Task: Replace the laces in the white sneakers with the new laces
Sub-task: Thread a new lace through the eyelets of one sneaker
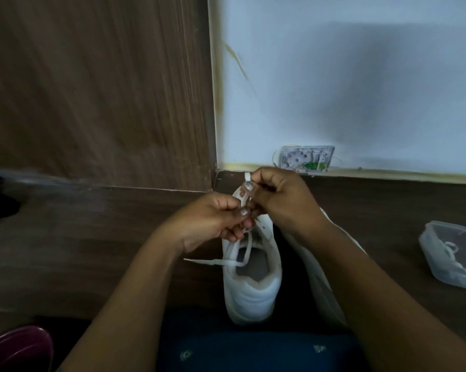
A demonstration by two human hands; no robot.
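Bare forearms (135, 291), glittery nails (248, 186), navy patterned garment (253, 350)

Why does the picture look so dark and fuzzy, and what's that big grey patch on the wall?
Head view: dim light leaves the left hand, right hand, lace and sneaker soft; the grey patch on the wall is a shadow; the panel looks smeared.
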